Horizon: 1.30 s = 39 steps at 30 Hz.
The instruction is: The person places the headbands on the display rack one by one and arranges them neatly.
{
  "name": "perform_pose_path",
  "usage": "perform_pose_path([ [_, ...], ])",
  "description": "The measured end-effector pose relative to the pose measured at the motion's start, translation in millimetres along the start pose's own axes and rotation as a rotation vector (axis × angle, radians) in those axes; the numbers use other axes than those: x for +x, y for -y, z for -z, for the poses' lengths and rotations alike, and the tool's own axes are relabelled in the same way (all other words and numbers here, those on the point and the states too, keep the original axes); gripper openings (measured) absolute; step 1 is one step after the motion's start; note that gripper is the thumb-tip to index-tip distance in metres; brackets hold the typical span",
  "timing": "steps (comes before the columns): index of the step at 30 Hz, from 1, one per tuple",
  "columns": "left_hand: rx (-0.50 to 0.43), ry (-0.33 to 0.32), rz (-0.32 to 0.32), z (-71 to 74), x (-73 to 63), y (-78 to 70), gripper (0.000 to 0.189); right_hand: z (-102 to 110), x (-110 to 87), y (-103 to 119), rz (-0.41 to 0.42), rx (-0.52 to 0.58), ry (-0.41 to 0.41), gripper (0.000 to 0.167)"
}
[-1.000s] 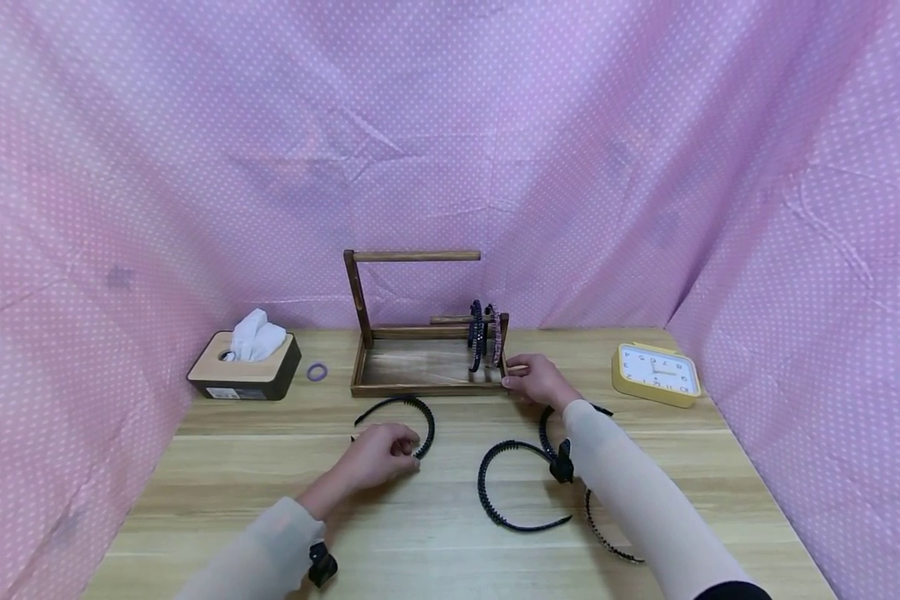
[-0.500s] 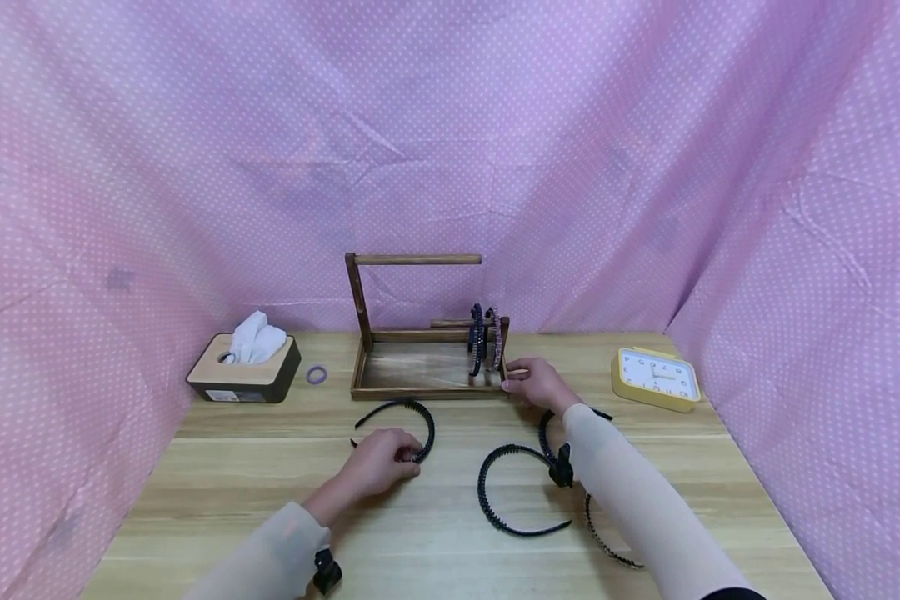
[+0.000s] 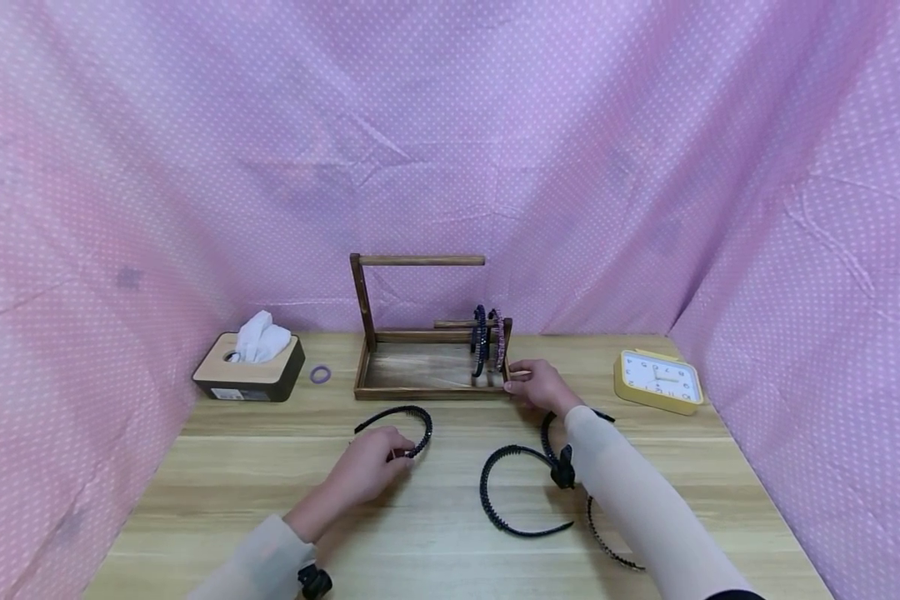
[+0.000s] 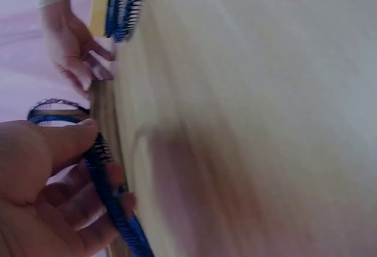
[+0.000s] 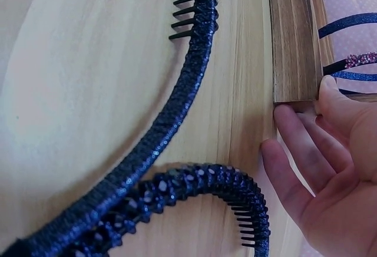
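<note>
My left hand point(image 3: 371, 468) pinches a dark, toothed hair headband point(image 3: 428, 432) between thumb and fingers, just in front of the wooden headband stand point(image 3: 412, 393). In the left wrist view this headband point(image 4: 106, 192) shows dark blue and glittery, with comb teeth. Farther right, my right hand point(image 3: 543, 387) grips the stand's right front corner, thumb over the edge and fingers against its end, as the right wrist view shows. On the stand's lower peg hang a navy headband point(image 3: 482, 346) and a pinkish one point(image 3: 501, 342). The upper bar point(image 3: 423, 261) is bare.
Two dark headbands lie overlapping on the table, one nearer point(image 3: 485, 487) and one point(image 3: 546, 429) partly behind my right sleeve. A patterned headband point(image 3: 606, 546) lies beside that forearm. A tissue box point(image 3: 251, 390), a purple ring point(image 3: 320, 374) and a yellow clock point(image 3: 658, 398) stand around.
My left hand has taken hold of the headband and raised it slightly, drawing it a little left. The right hand stays at the stand's corner. The whole view has shifted slightly.
</note>
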<state>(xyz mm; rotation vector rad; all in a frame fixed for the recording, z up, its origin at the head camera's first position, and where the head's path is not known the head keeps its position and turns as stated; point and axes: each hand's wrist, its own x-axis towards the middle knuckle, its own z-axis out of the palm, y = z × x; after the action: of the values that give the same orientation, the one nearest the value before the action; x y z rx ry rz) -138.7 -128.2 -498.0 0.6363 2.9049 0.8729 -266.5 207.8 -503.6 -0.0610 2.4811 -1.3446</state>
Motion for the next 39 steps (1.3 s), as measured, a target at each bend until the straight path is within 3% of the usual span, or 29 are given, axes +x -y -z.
perform_pose_path([
  [6, -0.154, 0.026, 0.084, 17.5, -1.6, -3.0, 0.015, 0, -2.5, 2, 0.002, -0.002, -0.005, 0.051],
  [16, -0.488, -0.023, 0.216, 47.8, -2.7, -5.3, 0.018, 1, -3.8, 0, 0.001, -0.005, -0.013, 0.05],
  [24, -0.635, -0.152, 0.247, 54.4, -1.5, -11.1, 0.022, 0, -3.3, 0, 0.001, 0.001, -0.005, 0.051],
  [32, -0.824, -0.23, 0.277, 63.0, 13.0, -25.5, 0.03, 1, -4.0, -1, 0.007, 0.005, -0.011, 0.051],
  [39, -0.828, -0.351, 0.298, 71.3, 34.7, -29.4, 0.028, 0, -5.6, 2, 0.009, -0.001, -0.013, 0.05],
])
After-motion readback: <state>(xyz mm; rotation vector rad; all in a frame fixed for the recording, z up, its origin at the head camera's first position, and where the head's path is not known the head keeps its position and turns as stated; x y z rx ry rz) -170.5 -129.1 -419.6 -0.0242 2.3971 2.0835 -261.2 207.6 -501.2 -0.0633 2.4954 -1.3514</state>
